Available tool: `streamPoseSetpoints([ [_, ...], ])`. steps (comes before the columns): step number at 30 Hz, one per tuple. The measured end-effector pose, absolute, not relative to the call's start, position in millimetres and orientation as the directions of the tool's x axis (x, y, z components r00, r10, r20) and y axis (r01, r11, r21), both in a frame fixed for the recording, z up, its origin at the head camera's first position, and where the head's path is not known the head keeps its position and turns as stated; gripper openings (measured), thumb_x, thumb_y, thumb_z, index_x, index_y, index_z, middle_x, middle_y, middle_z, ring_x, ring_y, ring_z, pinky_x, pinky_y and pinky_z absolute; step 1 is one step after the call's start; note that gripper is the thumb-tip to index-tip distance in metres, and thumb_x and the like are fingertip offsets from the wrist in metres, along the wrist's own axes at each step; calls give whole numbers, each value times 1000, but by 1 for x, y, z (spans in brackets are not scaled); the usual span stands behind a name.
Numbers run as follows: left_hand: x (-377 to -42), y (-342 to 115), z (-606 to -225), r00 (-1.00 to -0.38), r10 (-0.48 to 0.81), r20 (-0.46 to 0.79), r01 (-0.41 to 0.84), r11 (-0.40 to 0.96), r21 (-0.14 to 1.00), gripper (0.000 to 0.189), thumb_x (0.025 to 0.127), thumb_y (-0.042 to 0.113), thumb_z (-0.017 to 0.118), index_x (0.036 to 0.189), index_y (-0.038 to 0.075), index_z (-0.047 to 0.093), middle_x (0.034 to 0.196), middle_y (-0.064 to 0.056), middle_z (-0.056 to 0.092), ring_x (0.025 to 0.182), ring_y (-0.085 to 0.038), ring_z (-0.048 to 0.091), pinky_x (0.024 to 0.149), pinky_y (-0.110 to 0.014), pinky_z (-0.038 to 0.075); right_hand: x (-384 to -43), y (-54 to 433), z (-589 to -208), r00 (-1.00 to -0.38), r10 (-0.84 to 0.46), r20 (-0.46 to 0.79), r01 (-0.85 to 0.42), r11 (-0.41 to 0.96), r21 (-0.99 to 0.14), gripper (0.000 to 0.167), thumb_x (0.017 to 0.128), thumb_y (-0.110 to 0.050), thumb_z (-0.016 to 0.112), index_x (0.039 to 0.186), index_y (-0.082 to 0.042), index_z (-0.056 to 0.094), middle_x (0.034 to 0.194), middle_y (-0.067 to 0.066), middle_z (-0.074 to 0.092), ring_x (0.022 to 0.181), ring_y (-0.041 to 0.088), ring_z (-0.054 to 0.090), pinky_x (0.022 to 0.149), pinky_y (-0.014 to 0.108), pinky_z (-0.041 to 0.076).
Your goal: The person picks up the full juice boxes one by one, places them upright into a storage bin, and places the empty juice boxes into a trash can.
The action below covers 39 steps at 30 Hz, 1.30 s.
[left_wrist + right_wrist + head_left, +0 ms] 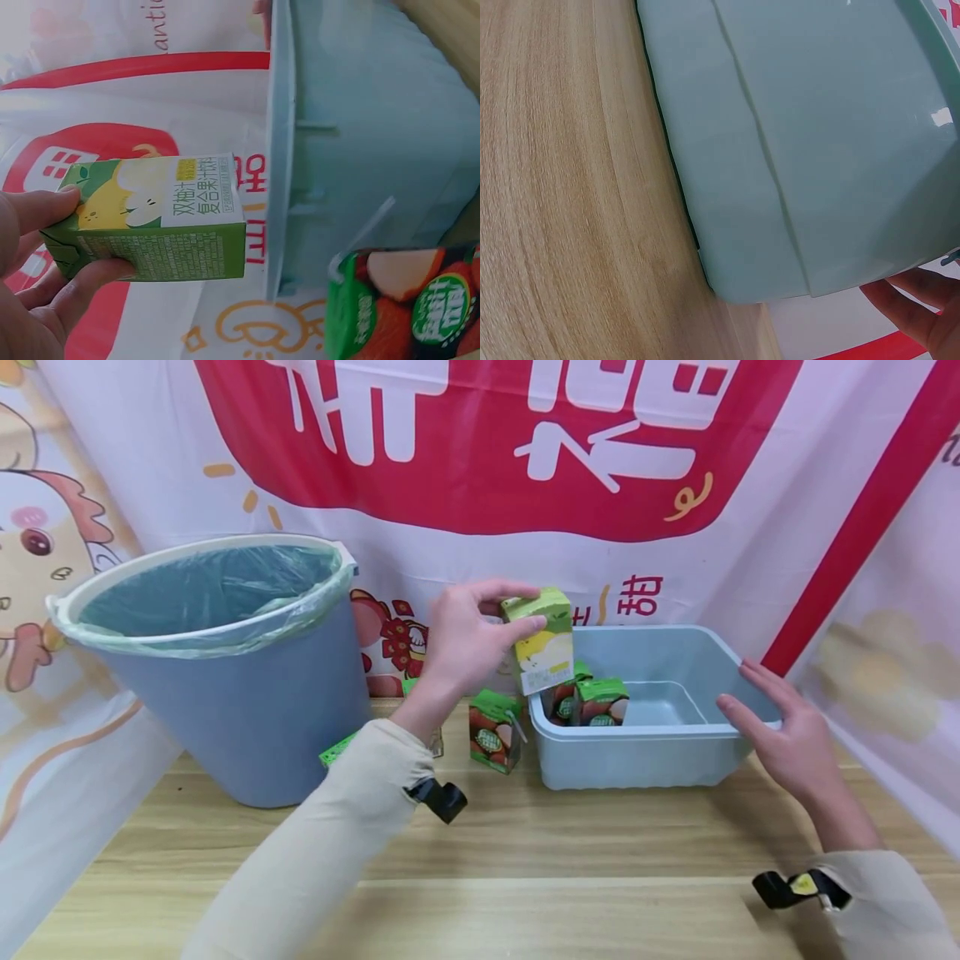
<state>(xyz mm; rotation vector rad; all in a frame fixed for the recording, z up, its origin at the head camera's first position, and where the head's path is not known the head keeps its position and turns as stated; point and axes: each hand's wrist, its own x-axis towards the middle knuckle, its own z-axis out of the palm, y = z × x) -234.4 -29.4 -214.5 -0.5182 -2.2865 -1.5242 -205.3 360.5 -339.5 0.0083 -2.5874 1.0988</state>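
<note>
My left hand point(468, 639) holds a green and yellow juice carton point(546, 652) between thumb and fingers, above the left rim of a pale blue plastic tub point(630, 760). In the left wrist view the carton point(165, 217) has a pomelo picture and stands apart from the tub wall point(360, 127). Spread over the tub's right end, my right hand point(795, 743) has its thumb on the inner side and fingers along the outside of the rim. Inside the tub's left end sit red and green juice cartons point(602, 703).
Another red and green carton point(492, 732) with a straw stands on the wooden table point(570, 877), left of the tub. More cartons, one with a green top point(337, 748), lie partly hidden behind my left arm. A lined blue-grey trash bin point(247, 710) stands at the left.
</note>
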Motion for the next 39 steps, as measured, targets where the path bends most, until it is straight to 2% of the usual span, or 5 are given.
streamPoseSetpoints([
  [4,-238,-17,-222,-868,132,478,492,343,800,28,90,23,87,118,20,83,116,2,79,90,-14,69,67,-27,55,-206,360,-339,-946,121,300,-134,699,-702,77,103,-48,60,169,-23,29,178,15,22,159,56,19,102,87,36],
  [8,-240,-7,-228,-862,158,481,505,330,797,28,91,23,86,118,20,83,117,3,80,91,-11,70,70,-27,54,-206,359,-339,-945,121,303,-136,699,-702,77,103,-48,60,169,-23,30,178,14,22,159,56,19,101,86,37],
  [14,-241,5,-241,-884,201,421,466,359,808,27,91,27,86,118,23,82,116,4,80,91,-14,68,68,-26,51,-207,358,-339,-944,123,308,-136,703,-698,77,103,-48,60,169,-23,29,178,15,22,159,56,19,100,86,38],
  [30,-251,31,-277,-882,311,354,466,458,757,23,92,31,85,114,26,83,117,10,80,103,-7,67,90,-30,53,-207,361,-341,-943,126,308,-134,704,-697,76,103,-49,60,169,-22,30,177,15,23,159,55,20,102,87,36],
  [39,-253,43,-284,-878,357,319,472,526,708,21,92,29,85,112,26,83,117,9,80,97,-7,66,84,-26,52,-206,361,-341,-942,130,311,-134,700,-701,75,104,-48,59,169,-22,31,177,15,24,159,55,20,104,87,34],
])
